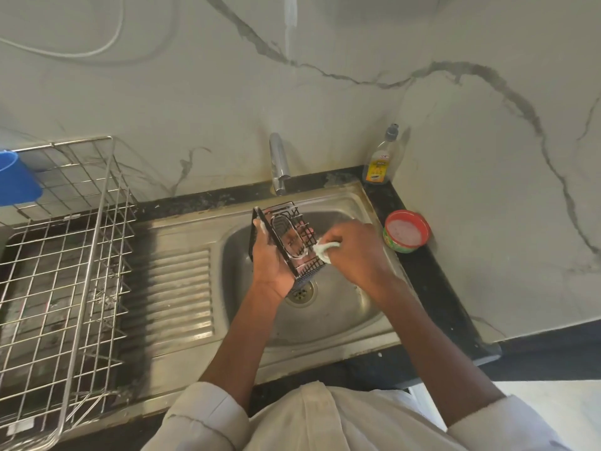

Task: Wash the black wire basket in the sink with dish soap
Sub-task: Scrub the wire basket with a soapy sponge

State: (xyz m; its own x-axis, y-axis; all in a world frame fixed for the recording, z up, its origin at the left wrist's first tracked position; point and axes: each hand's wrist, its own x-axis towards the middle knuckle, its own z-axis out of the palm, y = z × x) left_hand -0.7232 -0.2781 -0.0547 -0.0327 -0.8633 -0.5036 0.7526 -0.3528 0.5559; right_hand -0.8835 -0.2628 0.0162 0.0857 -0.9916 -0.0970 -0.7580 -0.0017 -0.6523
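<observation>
Scrubbing looks like the step now. Over the steel sink (354,203), the left hand (270,262) grips the black wire basket (287,240); the right hand (353,247) pinches a soapy cloth (325,250) against it. Next probably comes rinsing under the tap (279,162).

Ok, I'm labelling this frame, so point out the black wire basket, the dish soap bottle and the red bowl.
black wire basket (297,236): head view, on its wire grid.
dish soap bottle (380,166): head view, on its yellow label.
red bowl (406,235): head view, on the pale soapy liquid inside it.
</observation>
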